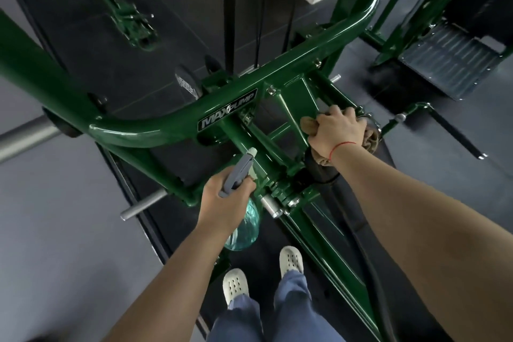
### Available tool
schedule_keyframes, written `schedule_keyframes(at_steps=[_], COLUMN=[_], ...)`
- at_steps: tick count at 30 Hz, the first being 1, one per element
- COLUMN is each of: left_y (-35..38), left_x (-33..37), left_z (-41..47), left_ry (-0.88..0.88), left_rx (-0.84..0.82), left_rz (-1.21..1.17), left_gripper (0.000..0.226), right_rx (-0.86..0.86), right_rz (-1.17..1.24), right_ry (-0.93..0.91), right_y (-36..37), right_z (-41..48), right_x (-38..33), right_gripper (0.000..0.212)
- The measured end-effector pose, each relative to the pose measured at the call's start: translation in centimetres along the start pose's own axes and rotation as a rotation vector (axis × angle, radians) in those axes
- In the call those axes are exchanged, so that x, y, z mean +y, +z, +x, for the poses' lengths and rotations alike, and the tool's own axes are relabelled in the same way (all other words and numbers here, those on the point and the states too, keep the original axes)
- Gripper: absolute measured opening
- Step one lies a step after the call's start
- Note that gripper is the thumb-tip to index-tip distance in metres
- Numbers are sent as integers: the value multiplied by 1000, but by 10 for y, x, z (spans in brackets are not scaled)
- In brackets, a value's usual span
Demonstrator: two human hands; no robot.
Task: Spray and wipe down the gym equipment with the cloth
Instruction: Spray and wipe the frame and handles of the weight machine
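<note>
The brown cloth is bunched up on the right side of the green gym machine. It sits on one of the machine's slanted green bars, next to a round black part. The right hand is on top of the cloth with its fingers curled over it, pushing it down on the bar. A thin red string goes round that wrist.

The left hand is closed around the neck of a spray bottle. The bottle is see-through blue-green, and its gray top points at the middle of the frame (the nozzle tip is pale). The bottle is just beside the frame, lower down than the cloth.

A black label with white letters is on the big curved bar. A short silver peg sticks out on the left. Two white shoes with holes stand on the dark floor mat below.
</note>
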State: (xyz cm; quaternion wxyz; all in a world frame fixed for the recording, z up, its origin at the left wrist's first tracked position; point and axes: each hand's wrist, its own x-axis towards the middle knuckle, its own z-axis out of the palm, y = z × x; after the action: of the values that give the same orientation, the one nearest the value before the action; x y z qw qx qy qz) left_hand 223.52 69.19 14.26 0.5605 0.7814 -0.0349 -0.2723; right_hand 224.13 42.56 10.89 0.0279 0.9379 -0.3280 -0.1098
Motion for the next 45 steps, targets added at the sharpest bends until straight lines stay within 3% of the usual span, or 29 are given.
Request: schedule_keyframes(at_steps=[5,10,14,17,24,32,35,40,42,45], left_y=[3,7,8,11,2,-10,-9,3,8,15], left_x=[-7,-16,-23,-25,-33,-41,-35,-28,-26,-26], left_z=[-1,2,2,-1,-9,-13,-11,-14,-15,-15], left_ry=[8,-19,-29,-27,9,18,9,48,49,7], left_rx=[-9,16,48,24,15,-36,-64,-86,-96,-107], left_rz=[1,-83,-127,-107,-96,-102,-131,-71,-40,-65], left_gripper=[35,27,28,14,19,31,45,34,38,20], right_rx=[214,420,392,320,222,-309,-214,126,151,110], right_rz=[-47,-126,-214,-268,-351,-620,-597,-415,-383,-388], right_ry=[-203,-521,-669,-780,-843,-865,-855,-788,-740,-742], right_y=[25,66,68,67,88,102,78,34,27,36], right_z=[-40,-70,-77,-85,-112,-158,-152,-112,-97,-95], right_x=[-5,19,26,25,46,66,53,31,21,24], right_gripper=[44,50,46,34,26,22,25,44,43,36])
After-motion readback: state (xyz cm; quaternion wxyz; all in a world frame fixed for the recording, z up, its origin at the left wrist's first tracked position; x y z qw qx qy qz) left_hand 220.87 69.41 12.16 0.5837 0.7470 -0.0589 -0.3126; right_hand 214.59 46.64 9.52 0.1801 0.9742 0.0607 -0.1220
